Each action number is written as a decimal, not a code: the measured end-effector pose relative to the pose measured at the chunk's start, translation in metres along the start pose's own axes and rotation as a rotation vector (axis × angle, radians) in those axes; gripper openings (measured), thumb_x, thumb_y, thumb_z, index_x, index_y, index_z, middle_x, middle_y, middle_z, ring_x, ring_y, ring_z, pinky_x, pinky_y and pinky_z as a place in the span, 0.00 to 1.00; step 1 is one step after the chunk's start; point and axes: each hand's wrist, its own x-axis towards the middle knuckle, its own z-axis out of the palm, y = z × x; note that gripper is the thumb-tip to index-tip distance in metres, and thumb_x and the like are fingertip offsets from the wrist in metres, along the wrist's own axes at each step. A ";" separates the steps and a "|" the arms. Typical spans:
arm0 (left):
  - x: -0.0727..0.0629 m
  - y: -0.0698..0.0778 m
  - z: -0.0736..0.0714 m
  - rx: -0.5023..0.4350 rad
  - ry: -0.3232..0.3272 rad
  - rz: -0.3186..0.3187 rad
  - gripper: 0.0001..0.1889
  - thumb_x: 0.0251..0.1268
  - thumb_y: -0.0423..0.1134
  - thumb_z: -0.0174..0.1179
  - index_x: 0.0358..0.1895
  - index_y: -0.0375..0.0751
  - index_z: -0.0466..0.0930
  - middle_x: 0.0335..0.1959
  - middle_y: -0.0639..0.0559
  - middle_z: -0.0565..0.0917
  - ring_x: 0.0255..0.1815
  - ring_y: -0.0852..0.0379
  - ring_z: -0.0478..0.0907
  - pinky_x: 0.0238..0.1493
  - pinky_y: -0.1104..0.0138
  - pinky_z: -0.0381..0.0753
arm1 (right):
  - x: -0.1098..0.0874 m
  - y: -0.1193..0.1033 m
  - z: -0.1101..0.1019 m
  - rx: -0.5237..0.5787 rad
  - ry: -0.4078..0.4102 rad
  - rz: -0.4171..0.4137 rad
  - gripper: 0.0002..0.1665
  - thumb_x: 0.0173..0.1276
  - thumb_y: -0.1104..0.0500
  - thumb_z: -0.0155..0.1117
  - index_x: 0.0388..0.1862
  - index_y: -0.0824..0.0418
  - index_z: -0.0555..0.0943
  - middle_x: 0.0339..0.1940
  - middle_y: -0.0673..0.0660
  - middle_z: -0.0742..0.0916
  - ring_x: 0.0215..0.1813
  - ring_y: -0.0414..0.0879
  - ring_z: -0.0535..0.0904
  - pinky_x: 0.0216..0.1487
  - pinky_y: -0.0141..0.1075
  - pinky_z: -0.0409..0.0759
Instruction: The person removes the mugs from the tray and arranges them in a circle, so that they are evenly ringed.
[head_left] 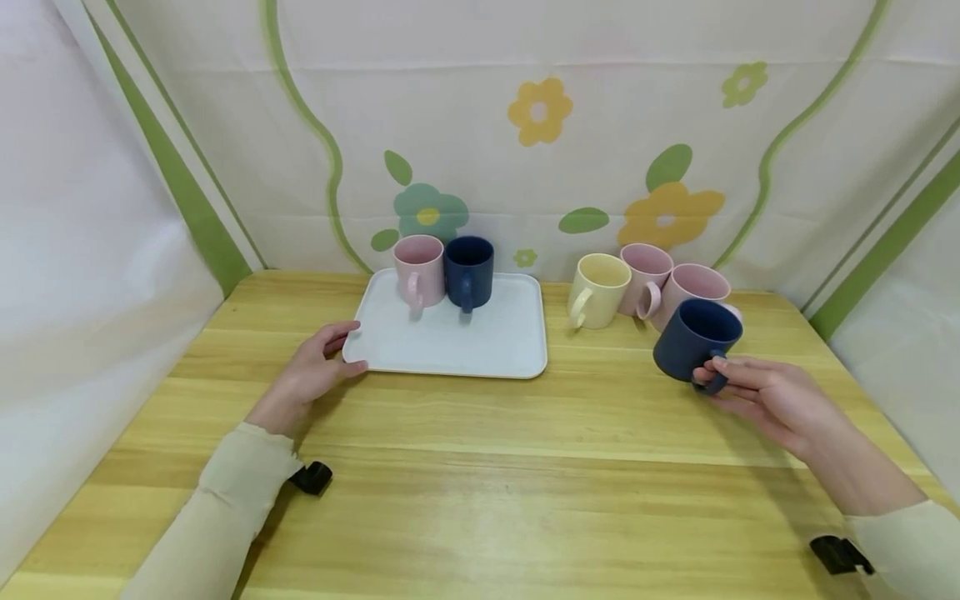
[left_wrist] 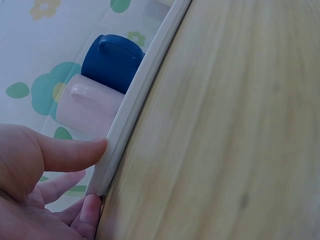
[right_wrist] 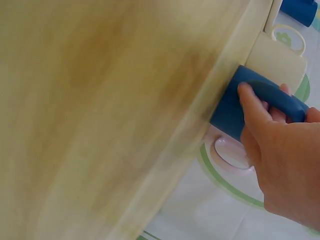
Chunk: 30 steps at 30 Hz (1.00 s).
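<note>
Gripping a dark blue mug (head_left: 692,337) by its handle toward the right edge of the table (head_left: 487,500), right hand (head_left: 783,400) in head view, left hand (left_wrist: 25,170) pinching the near-left corner of the white tray (left_wrist: 135,97) in left wrist view, yellow mug (right_wrist: 280,60) past the blue one in right wrist view, its contact with the table hard to judge.

A yellowish wood-grain table (head_left: 480,467) is carrying a white rectangular tray (head_left: 450,342), which is lying toward its back. To the right of this tray, a pale yellow mug (head_left: 602,293) and two pink mugs (head_left: 636,283) are standing upright, close together.
</note>
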 end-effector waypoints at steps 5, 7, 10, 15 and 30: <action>-0.001 0.003 0.001 0.001 -0.004 0.007 0.42 0.74 0.34 0.65 0.86 0.42 0.54 0.87 0.35 0.56 0.86 0.36 0.53 0.85 0.41 0.54 | -0.004 -0.005 0.001 -0.037 0.117 -0.011 0.19 0.84 0.68 0.54 0.43 0.60 0.93 0.43 0.55 0.95 0.47 0.45 0.93 0.50 0.38 0.90; -0.002 0.003 0.001 0.004 -0.007 0.007 0.42 0.75 0.34 0.65 0.86 0.42 0.54 0.87 0.36 0.56 0.86 0.36 0.53 0.85 0.42 0.53 | -0.005 -0.007 0.001 -0.035 0.157 -0.030 0.19 0.83 0.69 0.55 0.42 0.60 0.93 0.41 0.54 0.95 0.45 0.45 0.93 0.48 0.37 0.90; -0.004 0.003 0.001 0.000 -0.013 0.005 0.41 0.75 0.35 0.65 0.86 0.43 0.54 0.87 0.37 0.57 0.86 0.37 0.53 0.85 0.43 0.54 | -0.007 -0.010 -0.001 0.004 0.163 -0.091 0.20 0.83 0.70 0.53 0.41 0.62 0.93 0.40 0.54 0.95 0.44 0.45 0.93 0.46 0.37 0.91; -0.004 0.002 0.002 -0.013 -0.016 0.006 0.42 0.75 0.34 0.65 0.86 0.44 0.54 0.86 0.37 0.57 0.85 0.38 0.54 0.83 0.45 0.56 | -0.012 -0.021 -0.004 0.072 0.117 -0.201 0.20 0.83 0.71 0.50 0.46 0.66 0.91 0.43 0.58 0.95 0.47 0.47 0.94 0.48 0.38 0.90; -0.003 0.000 0.001 -0.024 -0.007 -0.005 0.42 0.76 0.34 0.64 0.87 0.44 0.53 0.87 0.35 0.55 0.86 0.37 0.53 0.84 0.44 0.55 | 0.010 -0.033 0.034 0.025 -0.027 -0.294 0.19 0.83 0.73 0.49 0.53 0.69 0.89 0.47 0.61 0.94 0.51 0.50 0.93 0.55 0.36 0.88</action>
